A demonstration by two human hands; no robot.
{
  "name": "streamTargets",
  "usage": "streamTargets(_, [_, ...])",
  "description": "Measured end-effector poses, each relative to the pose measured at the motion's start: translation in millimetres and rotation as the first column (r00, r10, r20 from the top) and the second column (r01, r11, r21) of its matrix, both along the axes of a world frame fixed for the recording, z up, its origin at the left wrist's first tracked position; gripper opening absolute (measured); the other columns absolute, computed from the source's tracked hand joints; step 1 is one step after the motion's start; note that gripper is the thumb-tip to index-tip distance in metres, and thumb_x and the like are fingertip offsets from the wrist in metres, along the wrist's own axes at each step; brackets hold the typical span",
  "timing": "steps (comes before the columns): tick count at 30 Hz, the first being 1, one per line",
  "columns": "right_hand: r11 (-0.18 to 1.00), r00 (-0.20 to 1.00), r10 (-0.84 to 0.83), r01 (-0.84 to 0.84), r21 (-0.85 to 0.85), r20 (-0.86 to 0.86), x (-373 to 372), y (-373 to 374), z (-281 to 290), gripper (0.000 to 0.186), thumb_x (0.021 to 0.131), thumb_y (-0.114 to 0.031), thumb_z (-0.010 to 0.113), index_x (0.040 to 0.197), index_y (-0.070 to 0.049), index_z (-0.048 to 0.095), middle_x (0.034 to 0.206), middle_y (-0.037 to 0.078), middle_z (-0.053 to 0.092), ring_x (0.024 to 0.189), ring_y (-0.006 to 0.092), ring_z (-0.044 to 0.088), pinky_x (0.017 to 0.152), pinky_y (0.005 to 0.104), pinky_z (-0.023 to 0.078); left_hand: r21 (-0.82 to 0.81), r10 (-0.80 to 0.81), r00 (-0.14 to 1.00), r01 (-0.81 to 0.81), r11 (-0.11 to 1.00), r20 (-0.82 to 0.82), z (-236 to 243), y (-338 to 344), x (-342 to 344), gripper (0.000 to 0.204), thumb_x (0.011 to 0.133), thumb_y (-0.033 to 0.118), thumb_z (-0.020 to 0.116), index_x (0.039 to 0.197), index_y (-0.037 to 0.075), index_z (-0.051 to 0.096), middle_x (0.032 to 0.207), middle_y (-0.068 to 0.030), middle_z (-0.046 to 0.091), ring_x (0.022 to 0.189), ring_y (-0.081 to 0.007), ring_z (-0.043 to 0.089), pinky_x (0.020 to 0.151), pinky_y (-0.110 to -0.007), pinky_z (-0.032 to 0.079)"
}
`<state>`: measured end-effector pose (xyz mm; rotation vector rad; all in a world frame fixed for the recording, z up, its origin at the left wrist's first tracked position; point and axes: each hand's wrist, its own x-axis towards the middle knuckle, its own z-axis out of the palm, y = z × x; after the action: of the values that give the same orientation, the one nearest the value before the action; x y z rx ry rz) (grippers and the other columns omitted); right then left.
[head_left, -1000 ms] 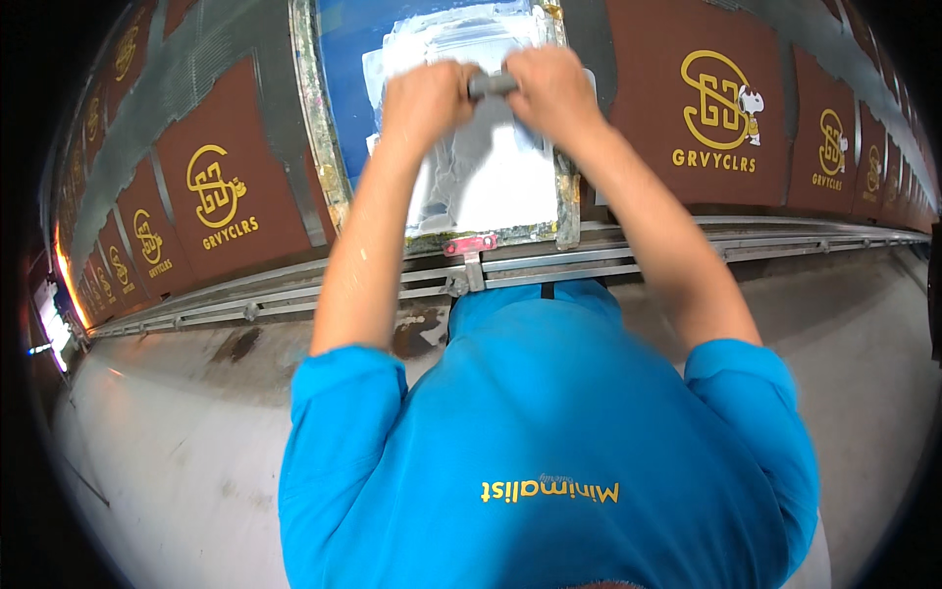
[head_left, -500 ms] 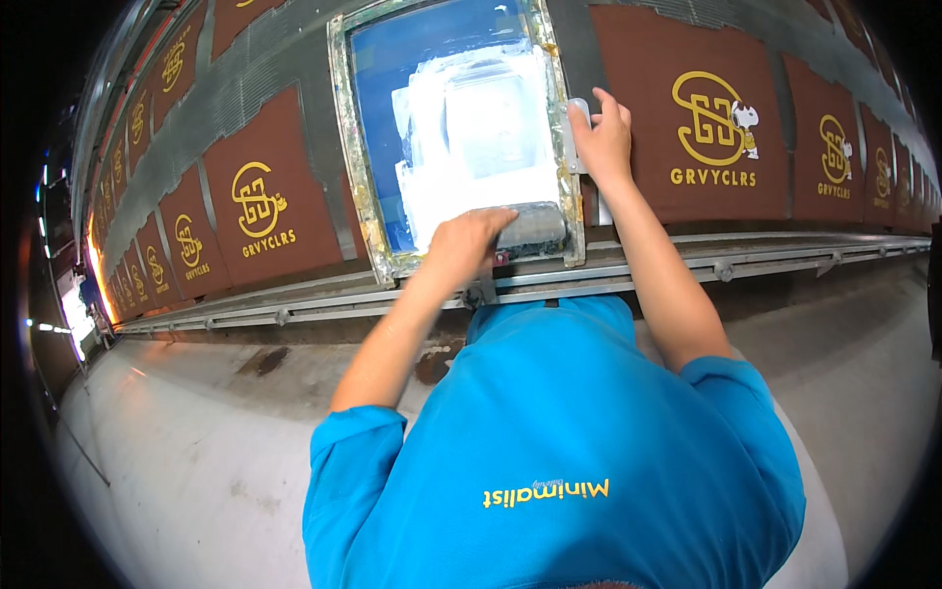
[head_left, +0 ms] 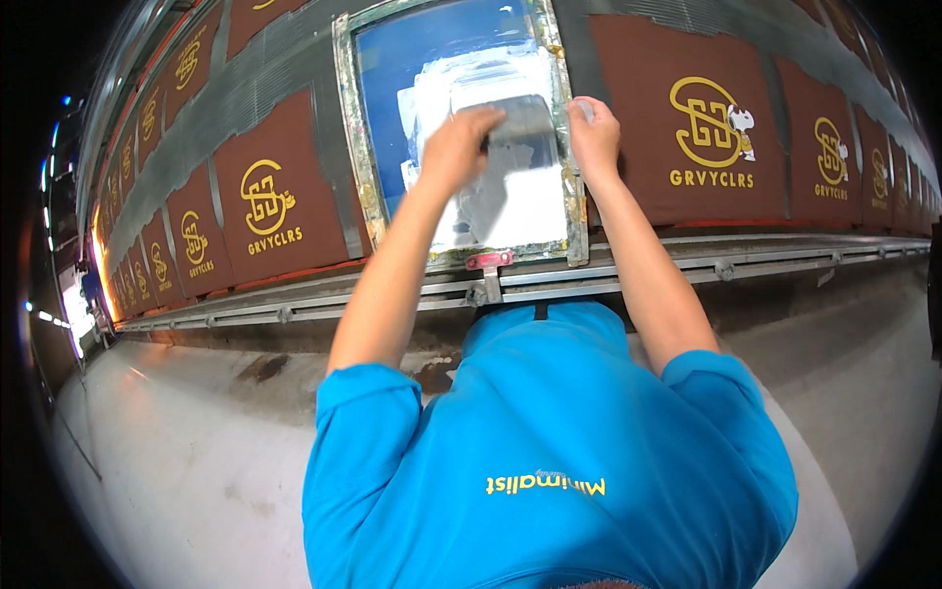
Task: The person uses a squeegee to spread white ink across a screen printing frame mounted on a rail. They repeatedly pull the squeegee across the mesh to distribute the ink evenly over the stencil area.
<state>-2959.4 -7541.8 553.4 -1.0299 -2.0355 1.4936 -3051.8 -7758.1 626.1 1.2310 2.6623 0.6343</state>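
As our left hand (head_left: 457, 149) clasps the squeegee (head_left: 522, 120), our right hand (head_left: 595, 139) curls at the frame (head_left: 359, 137) (hold unclear).

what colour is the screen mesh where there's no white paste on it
Blue; the bare screen mesh shows best in the head view.

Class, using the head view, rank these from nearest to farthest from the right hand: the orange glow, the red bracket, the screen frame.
From the right hand:
1. Screen frame: its right bar is immediately left of the hand.
2. Red bracket: at the frame's lower edge.
3. Orange glow: far off, picture left.
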Motion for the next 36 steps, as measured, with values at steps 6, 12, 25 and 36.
streamTargets(6, [0.997,0.990,0.064,-0.059,0.047,-0.123,-1,-12,29,0.036,0.096,-0.032,0.077,0.115,-0.002,0.075,0.093,0.010,0.075,0.086,0.0178,0.069,0.080,0.0356,0.056,0.054,-0.072,0.997,0.073,0.996,-0.016,-14,-83,135,0.077,0.069,-0.002,0.079,0.143,0.012,0.064,0.148,-0.0128,0.061,0.138,-0.0359,0.058,0.115,-0.046,0.049])
streamTargets(12, [0.996,0.982,0.080,-0.074,0.040,-0.174,-43,-75,60,0.036,0.099,-0.031,0.075,0.118,0.000,0.074,0.104,0.011,0.076,0.094,0.0193,0.069,0.087,0.0357,0.055,0.122,-0.058,0.994,0.047,0.991,0.095,33,-147,100,0.073,0.072,0.000,0.077,0.143,0.013,0.065,0.147,-0.0088,0.064,0.136,-0.0322,0.060,0.112,-0.045,0.052])
streamTargets(25, [0.992,0.995,0.057,-0.067,-0.111,-0.086,-166,-442,24,0.027,0.099,-0.023,0.072,0.118,-0.004,0.071,0.101,0.011,0.074,0.091,0.0183,0.068,0.085,0.0349,0.054,0.059,0.075,0.977,-0.088,0.994,0.198,38,-488,-50,0.062,0.072,-0.007,0.069,0.131,0.010,0.074,0.135,-0.0106,0.072,0.124,-0.0345,0.066,0.104,-0.046,0.054])
streamTargets(36, [0.998,0.986,0.048,-0.053,0.026,0.161,-182,-487,34,0.032,0.100,-0.030,0.073,0.124,-0.009,0.068,0.076,-0.001,0.058,0.067,0.0094,0.052,0.064,0.0303,0.045,-0.240,-0.011,0.945,0.094,0.966,0.327,76,-467,-222,0.046,0.085,0.008,0.066,0.128,0.019,0.076,0.107,-0.0176,0.078,0.098,-0.0367,0.075,0.088,-0.047,0.060])
